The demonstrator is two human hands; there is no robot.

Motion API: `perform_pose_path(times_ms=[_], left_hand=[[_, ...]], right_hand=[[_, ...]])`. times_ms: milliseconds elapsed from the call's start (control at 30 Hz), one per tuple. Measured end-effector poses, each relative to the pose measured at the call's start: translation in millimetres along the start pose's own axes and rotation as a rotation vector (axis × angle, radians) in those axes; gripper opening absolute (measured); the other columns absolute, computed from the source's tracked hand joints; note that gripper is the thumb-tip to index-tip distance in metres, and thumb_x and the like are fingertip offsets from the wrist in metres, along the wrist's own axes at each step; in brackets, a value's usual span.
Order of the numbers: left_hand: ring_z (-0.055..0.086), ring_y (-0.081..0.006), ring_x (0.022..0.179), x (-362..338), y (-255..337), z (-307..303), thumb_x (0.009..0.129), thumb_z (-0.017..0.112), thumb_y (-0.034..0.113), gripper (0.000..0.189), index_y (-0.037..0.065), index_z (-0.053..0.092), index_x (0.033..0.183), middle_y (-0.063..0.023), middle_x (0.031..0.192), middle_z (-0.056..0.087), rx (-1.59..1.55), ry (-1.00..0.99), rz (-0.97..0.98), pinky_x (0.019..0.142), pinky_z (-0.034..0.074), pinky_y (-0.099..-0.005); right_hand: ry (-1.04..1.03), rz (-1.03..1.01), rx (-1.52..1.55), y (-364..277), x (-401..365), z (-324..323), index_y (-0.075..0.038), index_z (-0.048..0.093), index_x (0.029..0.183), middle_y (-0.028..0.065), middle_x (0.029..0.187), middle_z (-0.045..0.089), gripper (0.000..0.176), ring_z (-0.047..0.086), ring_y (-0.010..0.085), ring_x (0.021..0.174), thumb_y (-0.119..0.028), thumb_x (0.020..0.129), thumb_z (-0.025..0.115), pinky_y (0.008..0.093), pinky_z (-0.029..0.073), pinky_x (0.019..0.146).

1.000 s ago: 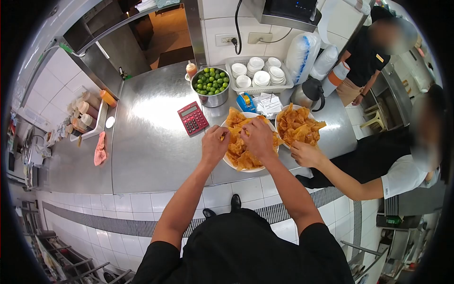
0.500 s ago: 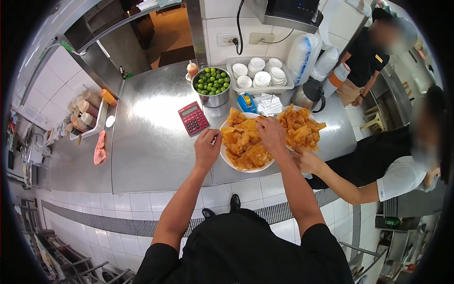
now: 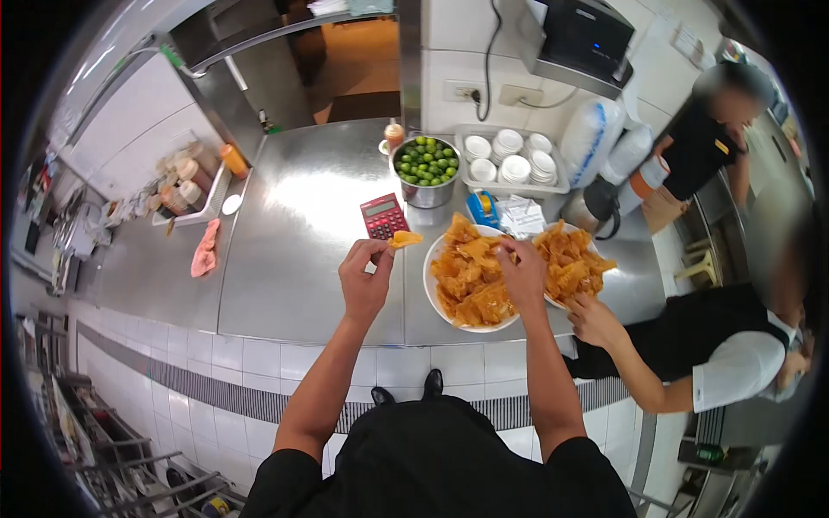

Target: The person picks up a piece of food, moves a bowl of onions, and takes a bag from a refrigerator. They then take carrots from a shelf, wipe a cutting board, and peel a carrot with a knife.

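Pinching a crisp [image 3: 407, 239] by one end, seemingly to avoid breakage, the left hand [image 3: 365, 279] hovers left of the larger bowl [image 3: 427, 281]; the right hand [image 3: 524, 274] is over its right side, grip unclear from here.

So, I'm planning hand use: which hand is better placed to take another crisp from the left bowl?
Right, probably: the right hand is at the crisps in the left bowl, while the left hand is outside it, holding a single crisp.

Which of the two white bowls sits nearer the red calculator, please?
The left bowl, with the person's right hand at its right side; the other bowl is farther from the calculator, by the co-worker's hand.
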State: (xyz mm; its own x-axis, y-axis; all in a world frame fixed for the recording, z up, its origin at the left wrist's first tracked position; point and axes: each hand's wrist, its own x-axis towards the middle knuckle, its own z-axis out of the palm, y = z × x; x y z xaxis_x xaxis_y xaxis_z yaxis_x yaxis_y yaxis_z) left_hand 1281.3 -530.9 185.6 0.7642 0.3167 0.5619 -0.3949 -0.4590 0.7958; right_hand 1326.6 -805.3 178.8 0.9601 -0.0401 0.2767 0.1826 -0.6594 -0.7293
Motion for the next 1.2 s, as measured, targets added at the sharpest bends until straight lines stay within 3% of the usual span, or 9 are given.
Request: perform_pose_path(times_ms=[233,433,500,600,667,767,1000,1133,1200], left_hand=[[0.056,-0.0138,0.079,-9.7,66.7,-69.9,0.085,0.065,-0.004,0.004,-0.001,0.062,0.086,-0.0072,0.088,0.062,-0.289,0.131,-0.128,0.072,0.044,-0.0239],[0.06,-0.0264,0.074,-45.5,168.8,-205.8,0.084,0.068,0.008,0.011,-0.001,0.063,0.081,-0.0142,0.083,0.064,-0.61,0.123,0.283,0.064,0.049,-0.0361],[0.06,-0.0279,0.07,-57.2,204.1,-253.5,0.083,0.067,0.005,0.01,-0.001,0.063,0.077,-0.0152,0.082,0.065,-0.664,0.086,0.414,0.062,0.049,-0.0376],[0.059,-0.0269,0.069,-85.1,240.0,-312.4,0.084,0.063,0.003,0.014,0.001,0.062,0.071,-0.0169,0.082,0.065,-0.592,0.124,0.553,0.06,0.05,-0.0374],[0.056,-0.0217,0.073,-107.0,259.0,-350.0,0.094,0.064,0.014,0.016,0.002,0.072,0.097,-0.0123,0.09,0.069,-0.58,0.144,0.644,0.061,0.049,-0.0334],[0.056,-0.0191,0.072,-140.8,273.5,-408.3,0.088,0.071,0.012,0.012,0.001,0.074,0.084,-0.0119,0.083,0.068,-0.526,0.267,0.713,0.055,0.047,-0.0275],[0.057,-0.0215,0.07,-199.4,294.9,-552.4,0.088,0.071,0.009,0.011,-0.001,0.073,0.083,-0.0157,0.084,0.069,-0.475,0.254,0.693,0.055,0.048,-0.028],[0.059,-0.0219,0.067,-229.7,292.4,-607.6,0.087,0.07,0.005,0.009,-0.002,0.073,0.082,-0.0157,0.083,0.069,-0.455,0.362,0.684,0.055,0.049,-0.0279],[0.061,-0.0261,0.064,-246.0,301.4,-630.7,0.091,0.066,0.017,0.023,-0.003,0.072,0.081,-0.019,0.082,0.069,-0.394,0.547,0.421,0.054,0.05,-0.0341]], right_hand=[[-0.091,-0.064,0.205,-39.8,-17.3,33.9,-0.002,0.07,0.1,0.0099,0.088,0.067,0.021,0.059,0.0198,0.073,-0.017,0.085,0.067,0.0318,0.047,0.068],[-0.304,-0.157,0.296,-75.8,-51.6,94.1,-0.002,0.07,0.096,0.006,0.081,0.062,0.018,0.056,0.0154,0.071,-0.016,0.086,0.068,0.0279,0.045,0.068],[-0.391,-0.175,0.325,-100.4,-71.3,110.4,-0.001,0.07,0.096,0.0065,0.083,0.063,0.018,0.057,0.0164,0.073,-0.015,0.086,0.068,0.0277,0.045,0.068],[-0.516,-0.232,0.281,-122.4,-101.2,153.7,-0.001,0.07,0.097,0.0078,0.085,0.064,0.017,0.058,0.0174,0.074,-0.014,0.086,0.067,0.0291,0.046,0.069],[-0.566,-0.291,0.251,-141.8,-124.7,183.0,0.0,0.069,0.096,0.0087,0.084,0.065,0.016,0.059,0.0181,0.074,-0.013,0.086,0.066,0.0305,0.047,0.069],[-0.61,-0.343,0.197,-167.7,-161.9,225.7,0.001,0.069,0.095,0.0099,0.083,0.065,0.017,0.06,0.019,0.072,-0.012,0.086,0.065,0.0316,0.048,0.069],[-0.606,-0.373,0.149,-212.9,-228.3,314.7,0.002,0.069,0.098,0.0109,0.086,0.064,0.02,0.06,0.0211,0.075,-0.014,0.086,0.063,0.033,0.048,0.071],[-0.613,-0.466,0.142,-255.1,-256.8,361.6,0.003,0.068,0.099,0.0119,0.088,0.063,0.022,0.06,0.0242,0.079,-0.014,0.086,0.063,0.0349,0.047,0.073],[-0.634,-0.508,0.096,-269.7,-261.6,385.1,0.003,0.068,0.097,0.013,0.09,0.064,0.021,0.06,0.0261,0.08,-0.015,0.086,0.064,0.0369,0.047,0.073]])
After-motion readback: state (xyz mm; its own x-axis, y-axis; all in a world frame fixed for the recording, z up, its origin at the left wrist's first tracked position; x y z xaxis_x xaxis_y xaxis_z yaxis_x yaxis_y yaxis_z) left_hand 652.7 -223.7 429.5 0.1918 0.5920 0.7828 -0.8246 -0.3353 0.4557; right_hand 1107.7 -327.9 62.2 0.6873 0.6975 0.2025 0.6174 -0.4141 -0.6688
